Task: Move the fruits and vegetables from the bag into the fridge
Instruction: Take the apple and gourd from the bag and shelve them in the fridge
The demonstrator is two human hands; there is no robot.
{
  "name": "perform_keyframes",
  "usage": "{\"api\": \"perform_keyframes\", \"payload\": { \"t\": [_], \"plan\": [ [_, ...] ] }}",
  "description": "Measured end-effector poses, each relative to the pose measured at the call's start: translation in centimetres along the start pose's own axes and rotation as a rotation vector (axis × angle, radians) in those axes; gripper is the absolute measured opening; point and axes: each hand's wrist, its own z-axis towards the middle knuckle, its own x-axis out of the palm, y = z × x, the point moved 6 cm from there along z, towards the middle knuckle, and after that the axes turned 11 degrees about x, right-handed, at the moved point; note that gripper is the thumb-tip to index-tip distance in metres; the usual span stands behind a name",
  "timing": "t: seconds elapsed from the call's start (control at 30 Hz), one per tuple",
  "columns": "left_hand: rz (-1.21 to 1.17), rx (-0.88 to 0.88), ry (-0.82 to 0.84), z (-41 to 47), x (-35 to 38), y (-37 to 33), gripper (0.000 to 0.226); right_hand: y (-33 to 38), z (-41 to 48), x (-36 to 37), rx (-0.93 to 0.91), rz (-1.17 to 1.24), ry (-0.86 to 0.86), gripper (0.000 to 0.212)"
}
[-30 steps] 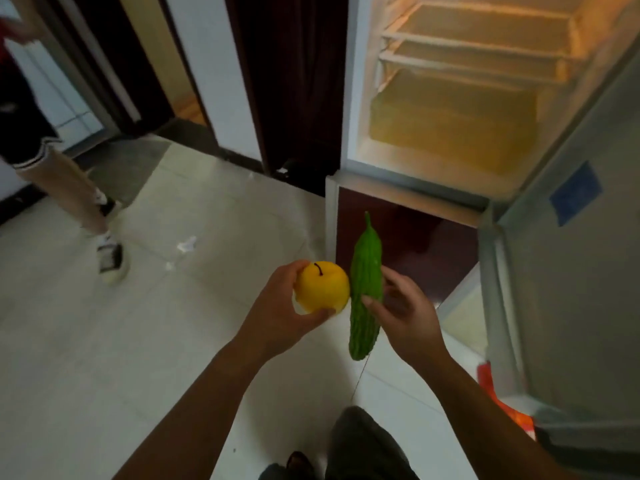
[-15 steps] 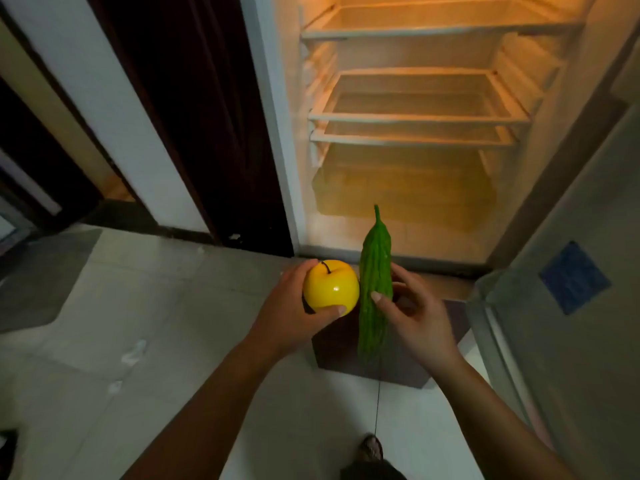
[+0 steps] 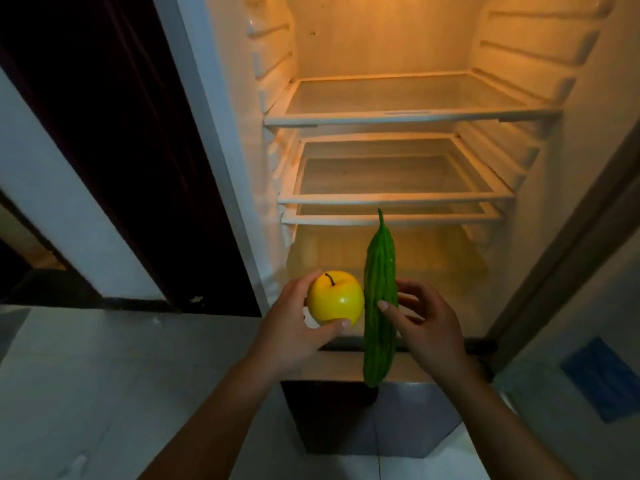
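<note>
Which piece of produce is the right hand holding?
The long, ridged green bitter gourd, upright in the right hand; the left hand holds the round yellow apple.

room dim | warm amber glow from fridge (image 3: 398,98) interior — edges bowed | slightly soft

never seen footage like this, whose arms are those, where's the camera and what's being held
There is no machine here: these are a person's two bare arms. The one picture comes from a wide-angle camera worn on the person's head, looking forward and down. The left hand grips a round yellow apple with a dark stem. The right hand holds a long bumpy green bitter gourd upright beside it. Ahead stands an open, lit white fridge with glass shelves. Neither item is inside yet.
</note>
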Motion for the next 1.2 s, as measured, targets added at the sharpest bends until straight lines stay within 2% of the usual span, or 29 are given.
{"api": "perform_keyframes", "payload": {
  "t": [0.07,0.27,0.53,0.87,1.1,1.2],
  "plan": [
    [-0.01,0.038,0.024,1.9,-0.4,-0.1,0.077,1.1,0.9,0.0,-0.019,-0.001,-0.042,0.031],
    [-0.047,0.152,0.059,6.8,-1.3,-0.3,0.076,3.9,3.4,0.3,-0.146,-0.085,-0.155,0.041],
    [-0.085,0.271,0.077,11.0,-2.9,-0.8,0.074,5.2,5.7,0.6,-0.155,-0.152,-0.136,0.065],
    [-0.012,0.414,0.0,15.7,-7.7,-6.2,0.081,10.8,8.5,-0.6,-0.243,-0.126,-0.184,0.064],
    [0.047,0.452,-0.115,20.0,-11.6,-10.1,0.077,15.7,10.7,-1.8,-0.347,-0.116,-0.211,0.049],
    [0.11,0.417,-0.178,22.5,-12.8,-10.9,0.075,16.6,11.6,-2.7,-0.358,-0.116,-0.226,0.047]
  ]
}}
